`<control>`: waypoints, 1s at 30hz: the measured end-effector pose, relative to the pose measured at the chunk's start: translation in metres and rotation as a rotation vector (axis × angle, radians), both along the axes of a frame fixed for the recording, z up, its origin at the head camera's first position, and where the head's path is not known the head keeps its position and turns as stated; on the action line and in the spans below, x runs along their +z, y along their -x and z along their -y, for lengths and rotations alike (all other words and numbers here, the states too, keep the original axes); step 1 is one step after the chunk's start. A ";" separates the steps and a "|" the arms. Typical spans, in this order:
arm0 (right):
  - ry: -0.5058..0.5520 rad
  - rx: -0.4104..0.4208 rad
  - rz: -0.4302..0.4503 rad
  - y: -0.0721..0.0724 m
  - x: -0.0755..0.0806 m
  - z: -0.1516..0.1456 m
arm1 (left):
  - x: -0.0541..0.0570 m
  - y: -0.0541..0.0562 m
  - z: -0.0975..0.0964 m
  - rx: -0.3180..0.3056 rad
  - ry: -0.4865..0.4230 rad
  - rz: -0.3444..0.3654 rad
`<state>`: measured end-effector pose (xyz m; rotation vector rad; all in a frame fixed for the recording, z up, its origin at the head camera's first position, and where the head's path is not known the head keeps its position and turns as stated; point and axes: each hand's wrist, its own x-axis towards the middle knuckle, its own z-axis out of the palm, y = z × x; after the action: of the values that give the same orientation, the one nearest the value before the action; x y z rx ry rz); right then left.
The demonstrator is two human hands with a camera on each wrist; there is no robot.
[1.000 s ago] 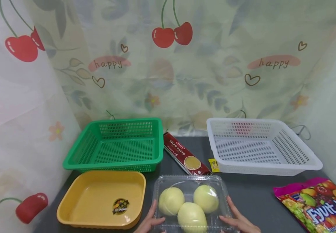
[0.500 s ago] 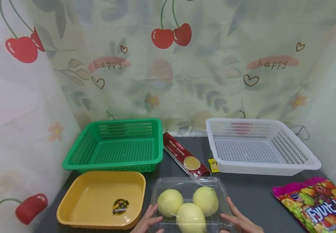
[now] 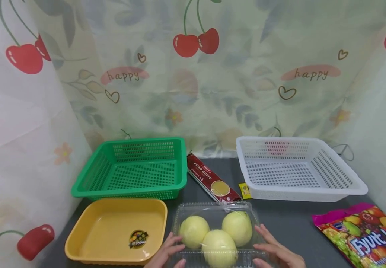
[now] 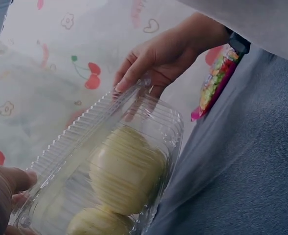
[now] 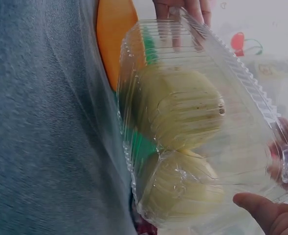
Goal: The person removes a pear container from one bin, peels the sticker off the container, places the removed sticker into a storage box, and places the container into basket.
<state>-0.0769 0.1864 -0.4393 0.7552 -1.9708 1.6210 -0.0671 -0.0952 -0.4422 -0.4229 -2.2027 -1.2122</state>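
Note:
Both hands hold a clear plastic clamshell box [image 3: 219,208] at the near edge of the dark table, seen in the head view. Inside it lie three round, pale yellow-green fruits [image 3: 219,245], seen through the plastic. My left hand [image 3: 166,253] grips the box's left side. On the opposite side my right hand [image 3: 278,255] holds it with spread fingers. The left wrist view shows the thumb of the left hand [image 4: 7,188] on the ribbed rim and the right hand [image 4: 156,58] at the far end. In the right wrist view, the box [image 5: 183,54] looks tilted.
A yellow tray [image 3: 95,230] stands left of the box, with a green basket [image 3: 182,171] behind it. At the back right is a white basket [image 3: 300,193]. Between the baskets lie a spaghetti packet [image 3: 213,178] and a small yellow sachet [image 3: 245,190]. A candy bag [image 3: 363,232] lies at the right.
The box's front seam has risen in the head view, and the fruits have shifted slightly inside the picture. Both hands have moved a little outward with the box. The trays and packets stay put.

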 end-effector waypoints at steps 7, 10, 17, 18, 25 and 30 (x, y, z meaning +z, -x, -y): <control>-0.081 -0.052 -0.066 0.005 0.012 0.004 | 0.019 -0.004 -0.001 0.083 0.031 0.035; -0.049 -0.010 -0.160 0.009 0.016 0.006 | 0.023 -0.004 -0.002 0.093 0.007 0.032; -0.149 -0.076 -0.220 0.015 0.032 0.010 | 0.035 -0.003 0.001 0.065 -0.035 -0.012; -0.154 -0.070 -0.220 0.016 0.035 0.011 | 0.039 -0.003 0.002 0.072 -0.027 -0.039; -0.126 0.022 -0.272 0.025 0.049 0.019 | 0.050 0.009 0.015 0.042 0.071 -0.195; -0.081 0.111 -0.346 0.039 0.055 0.026 | 0.058 0.022 0.027 -0.041 0.065 -0.270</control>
<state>-0.1155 0.1607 -0.3846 1.1122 -1.7788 1.3658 -0.0887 -0.1227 -0.3840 -0.6233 -2.0138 -1.0395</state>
